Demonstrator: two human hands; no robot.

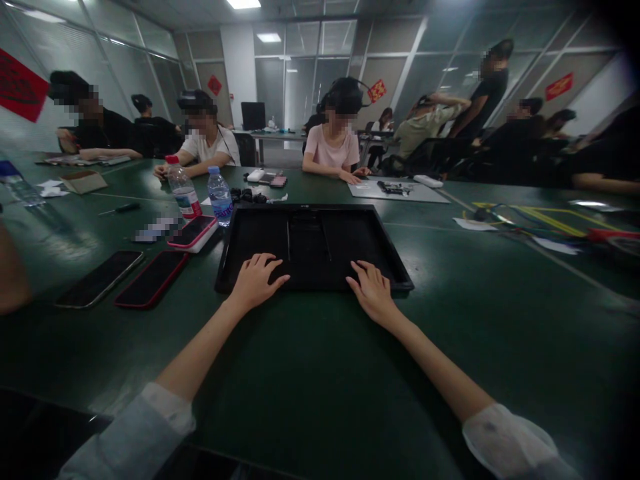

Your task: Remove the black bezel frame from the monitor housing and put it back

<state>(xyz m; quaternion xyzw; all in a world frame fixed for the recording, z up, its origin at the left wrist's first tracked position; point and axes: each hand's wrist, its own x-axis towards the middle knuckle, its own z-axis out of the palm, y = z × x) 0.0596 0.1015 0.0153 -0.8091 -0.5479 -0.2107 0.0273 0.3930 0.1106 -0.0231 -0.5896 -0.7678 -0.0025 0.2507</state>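
Observation:
A shallow black plastic shell point(307, 267), rectangular with a raised rim and resembling a monitor's back cover, lies flat on the green table in front of me. Over its near left part rests my left hand point(256, 283), palm down, fingers loosely bent and thumb apart. My right hand point(371, 291) rests at the near edge, right of the middle, with its fingers also apart. Neither hand is wrapped around anything. A recessed panel with two thin ridges shows in the shell's middle.
Left of the shell are a red-capped bottle point(183, 190), a blue-capped bottle point(220, 197), a red-edged phone point(151, 280), another phone point(100, 279) and a screwdriver point(123, 209). Yellow cables point(535, 217) lie right. People sit across the table point(320, 373); someone's arm point(10, 270) shows at far left.

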